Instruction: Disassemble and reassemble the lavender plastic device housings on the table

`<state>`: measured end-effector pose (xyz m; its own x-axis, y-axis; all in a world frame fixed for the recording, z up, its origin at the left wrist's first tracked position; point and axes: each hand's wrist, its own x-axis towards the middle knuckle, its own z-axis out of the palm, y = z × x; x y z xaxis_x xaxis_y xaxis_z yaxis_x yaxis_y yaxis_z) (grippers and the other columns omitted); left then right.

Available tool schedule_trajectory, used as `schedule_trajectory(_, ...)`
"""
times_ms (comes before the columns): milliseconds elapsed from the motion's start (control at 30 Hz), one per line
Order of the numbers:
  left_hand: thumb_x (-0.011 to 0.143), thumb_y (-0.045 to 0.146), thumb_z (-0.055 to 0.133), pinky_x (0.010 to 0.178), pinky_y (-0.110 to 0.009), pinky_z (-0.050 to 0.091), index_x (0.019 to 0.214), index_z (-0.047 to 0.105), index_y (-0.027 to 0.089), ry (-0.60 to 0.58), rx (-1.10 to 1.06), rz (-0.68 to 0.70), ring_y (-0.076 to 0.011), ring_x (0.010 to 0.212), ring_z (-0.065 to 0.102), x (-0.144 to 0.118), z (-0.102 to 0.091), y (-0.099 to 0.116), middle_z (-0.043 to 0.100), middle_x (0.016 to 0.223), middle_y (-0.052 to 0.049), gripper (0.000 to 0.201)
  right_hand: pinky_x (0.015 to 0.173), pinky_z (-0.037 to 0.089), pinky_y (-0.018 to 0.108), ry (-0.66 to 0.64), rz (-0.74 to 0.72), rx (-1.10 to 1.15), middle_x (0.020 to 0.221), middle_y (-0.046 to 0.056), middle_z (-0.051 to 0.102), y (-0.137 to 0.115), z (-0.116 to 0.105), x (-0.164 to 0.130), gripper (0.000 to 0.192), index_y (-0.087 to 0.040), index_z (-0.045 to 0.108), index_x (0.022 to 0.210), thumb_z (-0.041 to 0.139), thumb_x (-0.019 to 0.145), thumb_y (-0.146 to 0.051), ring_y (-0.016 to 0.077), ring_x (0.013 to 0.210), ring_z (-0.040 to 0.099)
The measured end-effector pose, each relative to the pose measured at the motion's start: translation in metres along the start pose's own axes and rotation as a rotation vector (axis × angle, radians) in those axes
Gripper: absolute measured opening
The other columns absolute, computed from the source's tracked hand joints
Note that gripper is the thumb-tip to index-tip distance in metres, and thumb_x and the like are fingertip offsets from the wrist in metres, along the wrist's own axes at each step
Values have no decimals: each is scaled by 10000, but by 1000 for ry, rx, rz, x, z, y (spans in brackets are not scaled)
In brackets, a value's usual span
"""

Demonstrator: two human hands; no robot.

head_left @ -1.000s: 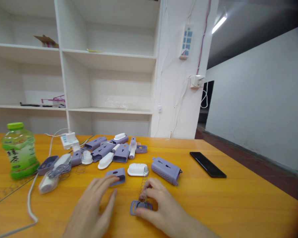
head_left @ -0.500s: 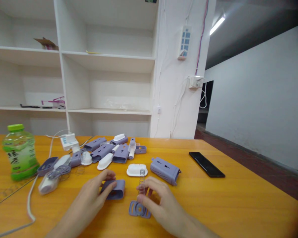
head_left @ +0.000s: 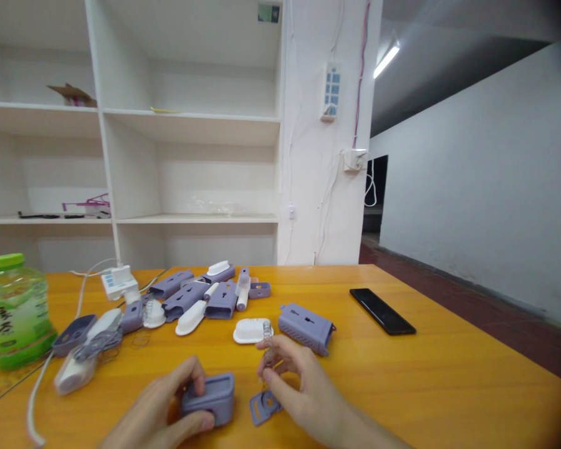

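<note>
My left hand point(head_left: 180, 399) grips a purple plastic housing point(head_left: 217, 399), a rounded box-like piece with its opening facing up, held low over the table. Between the thumb and fingers of my right hand point(head_left: 292, 380) is a thin metal spring point(head_left: 268, 358), standing roughly upright and partly hidden by the fingers. Just below the spring's lower end is a flat purple plate point(head_left: 264, 406) with cut-outs; whether the two are joined I cannot tell. Beyond my right hand lie a white oval cap point(head_left: 250, 331) and a purple perforated case point(head_left: 306, 327).
Several purple housings point(head_left: 186, 298) and white parts point(head_left: 191, 317) are heaped at the back. A green-capped bottle point(head_left: 16, 318) stands left, near a white cable point(head_left: 33, 399) and a power strip point(head_left: 119, 282). A black phone point(head_left: 382, 310) lies right. White shelves point(head_left: 196, 115) rise behind.
My left hand has tipped the purple housing, so its opening now faces up, and brought it nearer. The flat plate has turned and tilted below the spring in my right hand. The view has shifted slightly.
</note>
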<state>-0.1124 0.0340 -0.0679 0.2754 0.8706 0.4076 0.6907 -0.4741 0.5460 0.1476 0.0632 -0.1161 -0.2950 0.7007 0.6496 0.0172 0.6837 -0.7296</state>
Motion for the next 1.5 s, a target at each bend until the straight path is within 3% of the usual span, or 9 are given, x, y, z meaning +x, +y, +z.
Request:
schedule_trajectory(167,873,442,668,886,-274,515,1024,624,227,213,-147,101,-223,1017,642,26,-4,41,694,1032,-24,266,815,537,296,-14,28,-25,1000,35,681,-4,0,1,221,-228,633,1152,605,936,-266,187,932,660)
schedule_trajectory(300,923,421,606,914,-315,506,1075,619,251,188,-165,178,-228,1036,638,48,5,88,691,1079,-25,228,855,513,302,-24,-9,-64,1010,31,695,-9,-3,1,180,-217,654,1101,619,939,-289,190,944,659)
schedule_trajectory(400,900,384,641,958,-354,490,1102,626,279,196,-127,204,-242,1088,626,55,20,105,690,1133,-17,228,868,501,300,-9,-50,-82,1037,36,695,-9,-5,0,178,-217,658,1094,581,965,-312,192,959,651)
schedule_trajectory(533,822,364,738,1003,-400,470,1119,639,303,227,-55,235,-277,1142,611,51,33,101,688,1174,-15,320,844,493,298,18,-76,-81,1008,38,691,-5,-5,-1,187,-218,653,1092,550,979,-327,192,925,637)
schedule_trajectory(667,791,365,771,996,-391,499,1128,631,305,225,-101,250,-278,1148,622,47,29,93,685,1185,-12,370,796,501,290,29,-59,25,944,43,674,-4,-3,0,211,-199,641,1072,518,998,-353,188,881,636)
schedule_trajectory(800,796,381,768,885,-336,571,1030,609,249,154,-264,181,-243,992,698,50,24,92,713,1064,-19,311,754,511,296,25,-60,170,859,38,663,-6,-2,3,252,-184,631,1091,508,1007,-388,177,802,641)
schedule_trajectory(933,840,364,728,805,-304,582,989,569,229,48,-322,129,-239,993,697,53,29,90,717,1016,-29,256,763,512,308,38,-54,306,897,43,671,-9,-1,7,298,-194,602,1194,544,995,-408,171,801,630)
schedule_trajectory(1133,828,231,750,905,-272,520,1021,621,231,-46,-312,211,-192,995,671,54,27,92,700,1028,-7,232,755,496,289,63,10,371,869,36,652,-9,-2,8,265,-167,681,1024,665,923,-411,162,802,597)
schedule_trajectory(1500,943,405,613,817,-272,524,1034,659,196,-53,-461,203,-206,963,644,64,22,81,680,1017,-46,232,744,515,305,98,93,373,891,57,705,-1,2,9,265,-155,707,1034,724,866,-360,178,789,636)
